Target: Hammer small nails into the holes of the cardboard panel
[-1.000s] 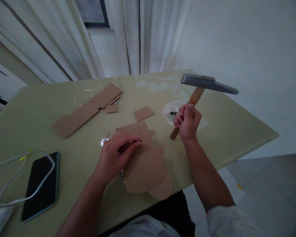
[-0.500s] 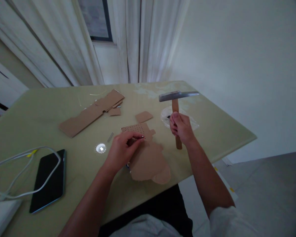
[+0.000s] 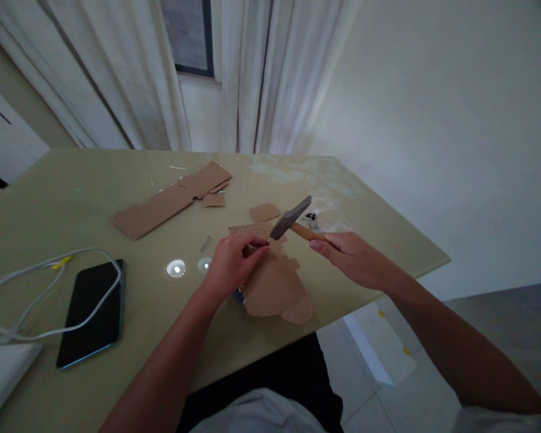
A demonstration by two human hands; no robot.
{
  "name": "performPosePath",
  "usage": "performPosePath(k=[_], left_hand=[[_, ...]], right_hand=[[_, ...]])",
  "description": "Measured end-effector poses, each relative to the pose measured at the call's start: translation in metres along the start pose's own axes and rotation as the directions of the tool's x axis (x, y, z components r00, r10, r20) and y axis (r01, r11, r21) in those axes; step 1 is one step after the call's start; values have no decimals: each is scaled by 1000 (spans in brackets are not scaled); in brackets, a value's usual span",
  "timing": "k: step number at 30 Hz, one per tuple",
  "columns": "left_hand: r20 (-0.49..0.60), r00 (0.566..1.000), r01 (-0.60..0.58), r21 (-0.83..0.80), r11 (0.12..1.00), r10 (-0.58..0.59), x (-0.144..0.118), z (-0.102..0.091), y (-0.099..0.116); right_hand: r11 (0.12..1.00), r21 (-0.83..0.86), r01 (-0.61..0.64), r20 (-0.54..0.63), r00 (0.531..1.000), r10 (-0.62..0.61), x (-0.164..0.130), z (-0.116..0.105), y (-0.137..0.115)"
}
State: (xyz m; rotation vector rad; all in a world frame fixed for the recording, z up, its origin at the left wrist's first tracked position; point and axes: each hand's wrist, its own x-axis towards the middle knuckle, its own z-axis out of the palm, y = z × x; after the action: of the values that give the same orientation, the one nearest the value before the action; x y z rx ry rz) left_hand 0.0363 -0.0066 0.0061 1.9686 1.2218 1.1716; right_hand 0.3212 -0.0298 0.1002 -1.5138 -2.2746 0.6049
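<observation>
We noted the right hand (image 3: 358,258) closed round the hammer (image 3: 293,220), head low over perforated cardboard (image 3: 273,273) at the table (image 3: 72,192) edge; left hand (image 3: 232,261) pinched, contents unclear.

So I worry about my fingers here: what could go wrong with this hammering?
The grey-headed wooden hammer in the right hand hangs right by the left hand fingertips, so a blow could hit them. The perforated brown cardboard piece overhangs the pale green table edge and might shift.
</observation>
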Motion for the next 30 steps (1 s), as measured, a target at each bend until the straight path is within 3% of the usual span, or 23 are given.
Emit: performPosePath(k=[8,15,21,26,30], left_hand=[[49,999,12,-12,1000,-12,1,-2,4],[67,998,18,-29,999,-16,1,0,2],[93,994,65,0,998,-65,1,-1,7],[97,992,88,-12,996,-86,1,0,6],[97,993,76,-9,997,-75,1,1,6]], right_hand=[[996,-85,25,91,996,-17,6,-14,-18],[996,-84,-11,49,999,15,6,-17,-21],[986,-155,-55,179,980,83,8,-16,-27],[983,-159,-93,104,988,110,6,-19,-30],[980,-184,-71,154,983,100,7,-15,-26]])
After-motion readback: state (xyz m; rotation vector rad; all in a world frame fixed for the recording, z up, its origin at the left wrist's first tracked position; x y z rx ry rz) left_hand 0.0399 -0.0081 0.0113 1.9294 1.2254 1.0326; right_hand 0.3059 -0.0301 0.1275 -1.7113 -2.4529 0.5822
